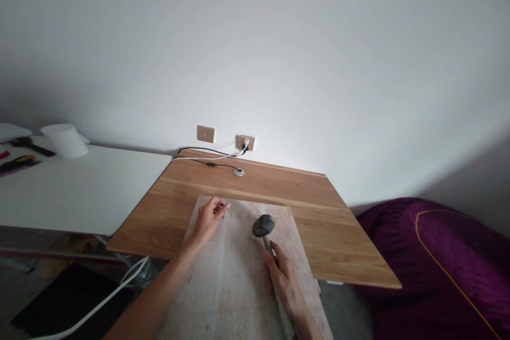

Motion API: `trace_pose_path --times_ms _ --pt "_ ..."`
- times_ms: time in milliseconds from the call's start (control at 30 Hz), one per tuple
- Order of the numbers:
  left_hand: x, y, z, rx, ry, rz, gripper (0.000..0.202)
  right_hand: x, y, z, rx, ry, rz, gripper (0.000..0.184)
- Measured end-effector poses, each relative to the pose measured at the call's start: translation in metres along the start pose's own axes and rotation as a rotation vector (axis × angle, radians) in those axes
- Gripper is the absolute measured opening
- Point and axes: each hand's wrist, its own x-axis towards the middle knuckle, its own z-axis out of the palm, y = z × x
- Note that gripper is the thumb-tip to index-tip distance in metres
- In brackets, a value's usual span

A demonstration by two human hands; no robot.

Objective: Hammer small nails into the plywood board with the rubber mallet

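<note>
A pale, worn wooden board (pixel 235 276) lies on a wooden desk (pixel 342 234) and sticks out over its near edge. My right hand (pixel 285 281) is closed around the handle of a hammer (pixel 263 226), whose dark head rests on the board near its far end. My left hand (pixel 209 219) rests on the board's far left part, fingertips pinched together on something too small to name, perhaps a nail. A few small nails seem to stand in a row along the board's far edge.
A white table (pixel 79 186) joins the desk on the left, bearing a white lamp shade (pixel 66 139) and hand tools (pixel 19 162). Cables (pixel 207 156) run from a wall socket (pixel 244 142) across the desk's back. A purple beanbag (pixel 438 265) sits on the right.
</note>
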Motion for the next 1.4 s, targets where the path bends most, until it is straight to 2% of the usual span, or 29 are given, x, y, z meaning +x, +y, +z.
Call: trace_pose_path --times_ms 167,500,633,800,1033,1233,1400 --pt "0.000 0.003 0.000 0.074 0.008 0.065 0.023 -0.001 -0.004 0.002 0.021 0.002 0.005 0.091" --pt "0.005 -0.003 0.000 0.135 0.003 0.118 0.002 0.000 -0.001 -0.001 0.029 -0.036 -0.029 0.067" --pt "0.005 -0.006 0.000 0.171 -0.005 0.126 0.005 -0.002 -0.005 -0.003 0.000 -0.043 -0.033 0.064" --pt "0.005 -0.006 -0.001 0.233 0.041 0.154 0.014 -0.003 -0.007 -0.003 -0.006 -0.045 -0.040 0.064" --pt "0.005 -0.006 0.003 0.360 -0.123 0.259 0.028 -0.002 -0.006 -0.003 0.010 -0.051 -0.041 0.061" --pt "0.005 -0.009 0.003 0.268 -0.113 0.204 0.030 0.000 -0.001 -0.003 0.004 -0.048 -0.029 0.070" --pt "0.004 -0.011 0.003 0.243 -0.079 0.202 0.026 0.000 -0.003 -0.003 -0.008 -0.056 -0.043 0.067"
